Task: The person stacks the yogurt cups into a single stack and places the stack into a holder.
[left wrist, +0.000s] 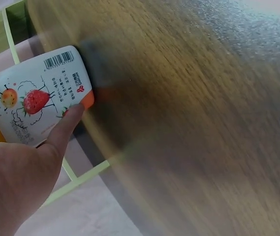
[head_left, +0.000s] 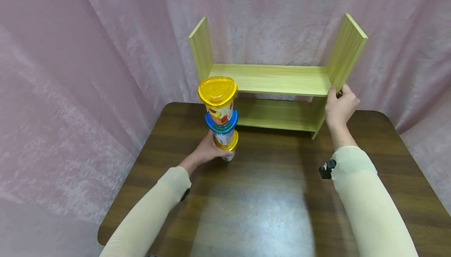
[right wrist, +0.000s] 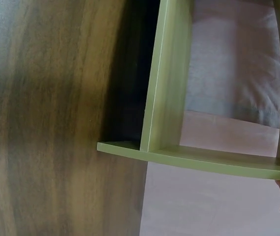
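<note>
A: Nearest, two arms in pale cream sleeves over the dark wood-grain desk (head_left: 253,194). Left hand?

B: Left hand (head_left: 206,152) curled round the bottom tub of a stack of three white printed plastic tubs (head_left: 221,120), fingers wrapped about its lower body. Wrist view: one fingertip (left wrist: 71,118) pressed on the tub's side by the orange base rim; strawberry print and barcode showing.

A: Stack's position?

B: Upright at mid-desk, left of centre, its base at or just above the surface; contact not clear. Lids from bottom up: yellow, blue, yellow. Stands in front of the shelf's left end, apart from it.

A: Right hand?

B: Right hand (head_left: 339,106) farther back, gripping the front edge of the right upright panel of the light green wooden shelf unit (head_left: 271,79), thumb on the front, fingers behind. Right wrist view catches only a sliver of hand at the frame edge.

A: Beyond that?

B: Shelf unit sits at the desk's far edge, two boards between two side panels. Pink velvety curtain (head_left: 88,73) behind and on both sides.
</note>
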